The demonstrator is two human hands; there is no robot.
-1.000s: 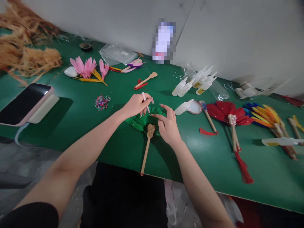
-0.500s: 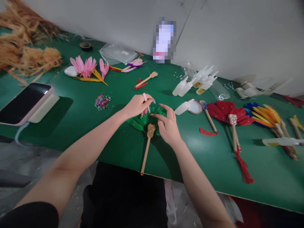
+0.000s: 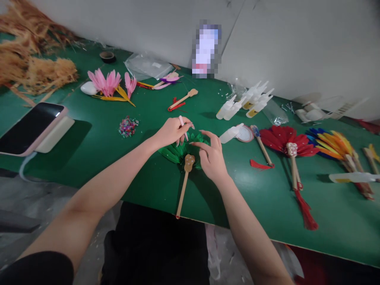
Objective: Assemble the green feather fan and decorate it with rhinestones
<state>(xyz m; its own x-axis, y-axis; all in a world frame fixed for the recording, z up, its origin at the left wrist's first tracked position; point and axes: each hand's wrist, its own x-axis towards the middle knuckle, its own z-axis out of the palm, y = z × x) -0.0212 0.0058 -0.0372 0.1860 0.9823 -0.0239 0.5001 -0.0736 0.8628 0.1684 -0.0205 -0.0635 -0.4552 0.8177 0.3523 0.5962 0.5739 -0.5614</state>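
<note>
A green feather fan point(image 3: 171, 152) lies on the table in front of me. Its wooden handle point(image 3: 184, 186) points toward my body, and small pale dots sit on the wider head of the handle. Above the fan's far left side, my left hand point(image 3: 173, 130) is closed around a slim pale pink pen-like tool point(image 3: 182, 122), tip down by the feathers. My right hand point(image 3: 211, 156) reaches over the fan's right side, thumb and index finger stretched out and apart, nothing visible between them. Whether these fingertips touch the feathers I cannot tell.
A pile of colourful sequins point(image 3: 128, 126) lies left of the fan. Several glue bottles point(image 3: 234, 107) stand behind, near a shallow round dish point(image 3: 245, 133). To the right are a red feather fan point(image 3: 274, 140) and yellow-blue feathers point(image 3: 334, 142). A phone point(image 3: 32, 126) lies left; straw-like fibres point(image 3: 35, 73) fill the back left.
Both hands, the fan and the pink tool keep nearly the same positions. Only a very slight shift of the whole view shows.
</note>
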